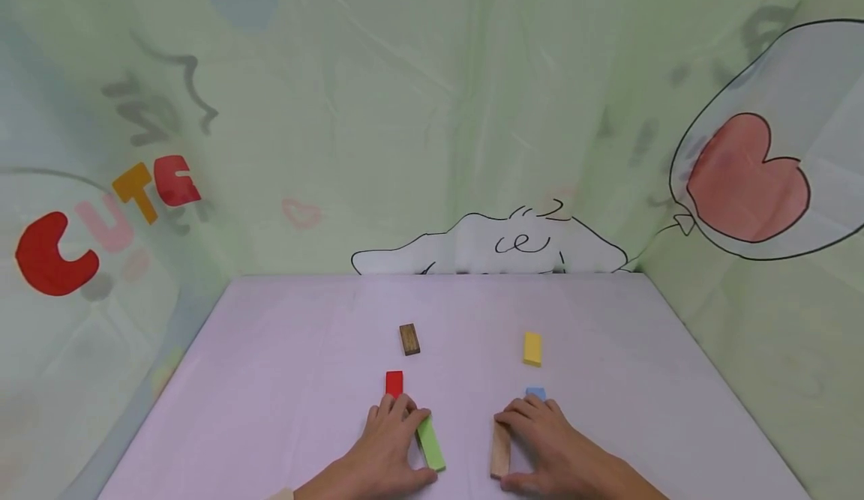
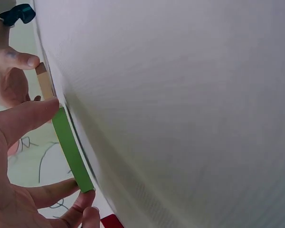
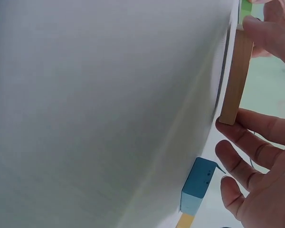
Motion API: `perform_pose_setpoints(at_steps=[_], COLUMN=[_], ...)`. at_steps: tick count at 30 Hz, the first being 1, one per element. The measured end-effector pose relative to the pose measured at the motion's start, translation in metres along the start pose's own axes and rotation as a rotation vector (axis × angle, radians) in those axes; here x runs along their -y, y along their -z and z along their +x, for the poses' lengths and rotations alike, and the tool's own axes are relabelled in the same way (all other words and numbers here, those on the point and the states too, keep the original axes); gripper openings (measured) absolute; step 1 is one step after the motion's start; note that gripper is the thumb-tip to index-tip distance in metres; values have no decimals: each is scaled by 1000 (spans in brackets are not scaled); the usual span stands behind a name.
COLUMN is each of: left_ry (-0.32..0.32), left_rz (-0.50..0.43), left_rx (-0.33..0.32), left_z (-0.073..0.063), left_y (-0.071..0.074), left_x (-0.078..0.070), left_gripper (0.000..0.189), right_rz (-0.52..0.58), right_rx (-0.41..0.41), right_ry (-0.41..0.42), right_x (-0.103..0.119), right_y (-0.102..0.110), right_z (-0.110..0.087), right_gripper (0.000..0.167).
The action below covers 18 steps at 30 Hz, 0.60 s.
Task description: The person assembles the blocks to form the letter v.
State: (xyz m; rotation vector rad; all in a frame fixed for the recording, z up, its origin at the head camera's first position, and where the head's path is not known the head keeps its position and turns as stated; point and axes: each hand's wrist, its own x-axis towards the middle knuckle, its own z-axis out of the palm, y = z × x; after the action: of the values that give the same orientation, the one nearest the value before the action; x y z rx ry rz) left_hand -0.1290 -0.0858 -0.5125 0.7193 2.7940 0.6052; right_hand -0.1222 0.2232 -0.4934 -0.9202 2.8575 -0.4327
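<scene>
Between thumb and fingertips, my left hand (image 1: pixel 391 440) grips a long green block (image 1: pixel 430 444) by its two ends. The left wrist view shows this green block (image 2: pixel 72 149) close to the white tabletop. My right hand (image 1: pixel 556 444) pinches a plain wooden block (image 1: pixel 500 449) end to end in the same way; its thumb and fingertips show around the wood (image 3: pixel 236 78) in the right wrist view. Just beyond the left fingers lies a red block (image 1: pixel 394 383), partly covered. A blue block (image 1: pixel 535 393) sits past the right fingers, mostly hidden in the head view.
Farther back on the white table (image 1: pixel 290 357) lie a dark brown wooden block (image 1: pixel 409 339) on the left and a yellow block (image 1: pixel 532 349) on the right. Printed cloth (image 1: pixel 405 110) hangs behind the table and along both sides.
</scene>
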Motion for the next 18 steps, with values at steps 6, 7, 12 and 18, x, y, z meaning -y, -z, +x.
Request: perform_pose_setpoints(at_steps=[6, 7, 12, 18], left_ry=[41, 47, 54, 56], left_rz=[-21, -24, -26, -43], left_rx=[4, 3, -37, -72], left_z=[5, 5, 9, 12], left_y=[3, 4, 3, 3], left_x=[-2, -2, -2, -1], left_gripper=[77, 77, 77, 78], right_rz=[6, 13, 45, 104], right_rx=[-42, -49, -84, -87], right_ry=[-16, -16, -18, -34], right_x=[-2, -3, -6, -8], right_y=[-1, -1, -1, -1], right_z=[6, 7, 11, 16], right_gripper=[81, 81, 81, 82])
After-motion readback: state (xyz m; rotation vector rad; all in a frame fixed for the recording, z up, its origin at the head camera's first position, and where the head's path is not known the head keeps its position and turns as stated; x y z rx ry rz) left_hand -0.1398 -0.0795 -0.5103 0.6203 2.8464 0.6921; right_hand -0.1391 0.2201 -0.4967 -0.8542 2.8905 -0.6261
